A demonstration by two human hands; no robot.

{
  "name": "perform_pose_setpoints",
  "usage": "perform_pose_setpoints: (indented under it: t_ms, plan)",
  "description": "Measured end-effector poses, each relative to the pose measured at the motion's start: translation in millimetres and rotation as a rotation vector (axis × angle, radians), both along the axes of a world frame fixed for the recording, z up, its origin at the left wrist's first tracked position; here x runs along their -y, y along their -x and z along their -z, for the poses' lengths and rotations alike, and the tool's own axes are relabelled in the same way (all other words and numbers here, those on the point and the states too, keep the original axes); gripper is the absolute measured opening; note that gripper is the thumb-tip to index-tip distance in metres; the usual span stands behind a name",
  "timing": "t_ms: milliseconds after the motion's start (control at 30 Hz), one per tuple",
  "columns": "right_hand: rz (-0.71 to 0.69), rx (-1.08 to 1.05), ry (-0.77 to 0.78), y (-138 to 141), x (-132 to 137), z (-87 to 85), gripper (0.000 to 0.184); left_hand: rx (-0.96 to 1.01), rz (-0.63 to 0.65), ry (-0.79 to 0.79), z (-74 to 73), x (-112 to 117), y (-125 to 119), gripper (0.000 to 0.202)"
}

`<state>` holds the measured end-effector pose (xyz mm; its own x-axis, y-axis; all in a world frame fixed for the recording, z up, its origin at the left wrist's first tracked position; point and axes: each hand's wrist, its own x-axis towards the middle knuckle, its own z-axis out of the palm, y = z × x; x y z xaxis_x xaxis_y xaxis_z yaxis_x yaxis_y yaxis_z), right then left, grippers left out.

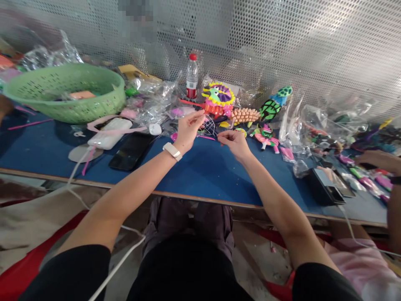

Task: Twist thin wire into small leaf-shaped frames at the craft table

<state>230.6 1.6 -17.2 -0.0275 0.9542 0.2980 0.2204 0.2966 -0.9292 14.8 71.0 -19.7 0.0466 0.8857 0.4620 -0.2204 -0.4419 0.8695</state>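
My left hand [188, 130], with a white band on the wrist, is raised over the blue table, thumb and fingers pinched together. Whatever it pinches is too small to make out. My right hand [235, 143] is closed in a pinch a little lower and to the right, and a tiny reddish bit shows under its fingertips. Between the hands lies a dark piece with white crossing lines [209, 125]. Just behind are a yellow, purple and green clay figure [219, 94] and a bumpy tan clay piece [245, 115]. A green and pink clay figure [266, 136] stands right of my right hand.
A green basket [94, 109] stands at the left, near a white power bank [111, 133] and a black phone [131, 151]. A red-capped bottle [192, 77] stands behind. At the right are plastic bags [308, 125], a black box [324, 188] and another person's hand [377, 161].
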Motion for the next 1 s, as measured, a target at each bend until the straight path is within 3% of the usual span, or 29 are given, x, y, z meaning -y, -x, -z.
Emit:
perform_pose_setpoints:
  t_ms: [200, 467, 900, 1000]
  plan:
    - [0.053, -0.136, 0.014, 12.2, 1.1, 6.9, 0.036, 0.008, 0.166, 0.087, 0.4, 14.7, -5.7, 0.057]
    - [0.074, -0.093, -0.042, 8.3, 1.6, 6.2, 0.029, -0.017, 0.225, 0.133, -10.5, 20.3, 0.6, 0.045]
    - [0.124, -0.057, -0.085, 11.2, 2.4, 9.4, 0.029, -0.026, 0.308, 0.221, -8.5, 17.2, 1.9, 0.036]
    - [0.107, -0.096, -0.072, 14.0, 2.8, 9.5, 0.032, -0.003, 0.276, 0.200, -8.8, 17.3, 0.6, 0.035]
